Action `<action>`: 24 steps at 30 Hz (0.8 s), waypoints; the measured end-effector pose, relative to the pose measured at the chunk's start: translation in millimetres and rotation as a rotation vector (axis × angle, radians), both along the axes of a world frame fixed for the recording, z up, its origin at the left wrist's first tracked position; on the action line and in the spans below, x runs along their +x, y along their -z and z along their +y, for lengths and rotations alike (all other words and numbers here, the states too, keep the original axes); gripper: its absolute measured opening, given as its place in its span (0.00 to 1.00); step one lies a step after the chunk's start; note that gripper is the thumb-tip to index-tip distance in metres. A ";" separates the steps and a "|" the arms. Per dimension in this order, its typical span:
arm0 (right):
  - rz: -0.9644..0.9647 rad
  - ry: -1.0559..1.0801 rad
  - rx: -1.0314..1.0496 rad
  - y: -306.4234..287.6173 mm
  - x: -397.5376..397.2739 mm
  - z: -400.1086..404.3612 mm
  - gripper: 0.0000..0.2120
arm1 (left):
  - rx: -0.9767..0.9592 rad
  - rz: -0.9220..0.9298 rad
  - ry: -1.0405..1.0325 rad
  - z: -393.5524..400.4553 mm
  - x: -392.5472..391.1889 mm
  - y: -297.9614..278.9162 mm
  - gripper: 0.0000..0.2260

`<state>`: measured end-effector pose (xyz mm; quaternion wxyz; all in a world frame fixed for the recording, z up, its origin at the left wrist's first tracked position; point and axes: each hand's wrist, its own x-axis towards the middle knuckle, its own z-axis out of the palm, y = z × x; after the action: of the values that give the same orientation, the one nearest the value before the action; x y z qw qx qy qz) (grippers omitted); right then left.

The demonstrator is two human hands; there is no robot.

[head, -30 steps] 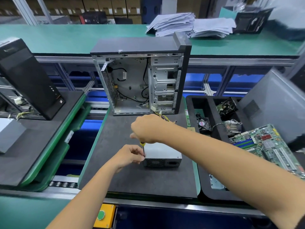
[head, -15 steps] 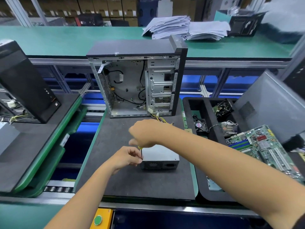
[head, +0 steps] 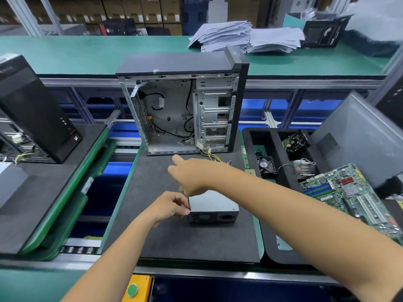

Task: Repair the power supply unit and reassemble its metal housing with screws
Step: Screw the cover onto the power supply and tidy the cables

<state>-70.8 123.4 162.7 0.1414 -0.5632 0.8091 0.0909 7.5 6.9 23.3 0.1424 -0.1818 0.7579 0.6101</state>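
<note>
Power supply: grey metal box, flat on the dark mat, near its middle; vented face with fan grille and socket faces the person.
Left hand: at the box's upper left corner, thumb and fingertips pressed together in a pinch right against the edge. What sits in the pinch is too small to tell.
Right hand: reaches across above the box's rear left, thumb stuck out toward the tower, other fingers curled down loosely. Anything held underneath is hidden; cannot tell.
Wires: yellow and black bundle with white plugs, lying on the mat just in front of the tower.
Computer tower: upright at the mat's far edge, side panel off, drive cage and loose black cables visible inside.
Black tray: just right of the mat; holds a small fan, a heatsink and a green circuit board.
Grey panel: leans tilted over the tray's right side.
Paper stacks: on the green bench behind.
Green button: on a yellow box at the near edge.
</note>
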 end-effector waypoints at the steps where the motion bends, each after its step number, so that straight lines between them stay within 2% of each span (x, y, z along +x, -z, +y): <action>1: -0.018 -0.015 0.000 0.0 -0.3 0.1 0.11 | 0.003 0.000 0.002 -0.3 -0.3 0.0 0.11; 5: -0.011 0.006 -0.123 -2.4 2.1 -2.3 0.01 | -0.005 -0.007 0.036 -1.4 -3.1 -0.9 0.09; 8: 0.032 0.037 -0.156 -1.2 2.8 -3.5 0.12 | -0.004 -0.014 0.044 -2.8 -4.4 -0.7 0.10; 12: 0.084 0.045 -0.099 2.5 1.6 0.0 0.12 | -0.003 -0.019 0.038 -2.8 -4.1 1.0 0.11; 16: -0.100 0.013 -0.061 -1.3 0.9 7.1 0.09 | 0.006 -0.007 0.035 -2.4 -1.8 1.5 0.10; 20: 0.006 -0.027 -0.171 -2.1 3.3 5.4 0.04 | 0.020 0.003 0.040 -0.7 -1.8 0.4 0.12; 24: 0.155 0.027 -0.184 4.7 3.0 5.8 0.11 | 0.030 0.008 0.025 0.9 -0.9 -0.6 0.12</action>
<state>-67.8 129.1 158.0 0.0274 -0.5543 0.8299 0.0574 6.5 7.8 23.9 0.1499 -0.1679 0.7512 0.6205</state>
